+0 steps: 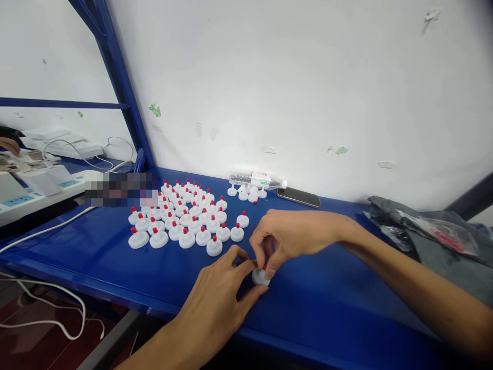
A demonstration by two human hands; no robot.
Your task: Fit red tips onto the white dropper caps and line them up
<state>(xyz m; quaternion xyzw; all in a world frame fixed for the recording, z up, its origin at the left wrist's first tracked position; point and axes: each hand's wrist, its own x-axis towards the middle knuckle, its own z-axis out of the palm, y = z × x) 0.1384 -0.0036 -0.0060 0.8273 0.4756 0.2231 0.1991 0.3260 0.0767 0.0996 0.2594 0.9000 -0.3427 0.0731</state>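
On the blue table (308, 303), a white round cap (260, 278) with a red tip lies between my two hands. My left hand (221, 288) holds the cap's side between thumb and fingers. From above, my right hand (290, 236) pinches the small red tip, which its fingers partly cover. To the left stand several white caps with red tips (187, 238) in a close group. Several white caps without red tips (243, 195) sit farther back, with a small red piece (255, 202) beside them.
Against the wall lie a clear plastic bottle (256, 179) and a dark phone (299, 197). Grey plastic bags (442, 241) are at the right. A blue metal frame (125, 87), white power strips (46, 192) and cables are at the left, where another person's hand (10, 145) shows.
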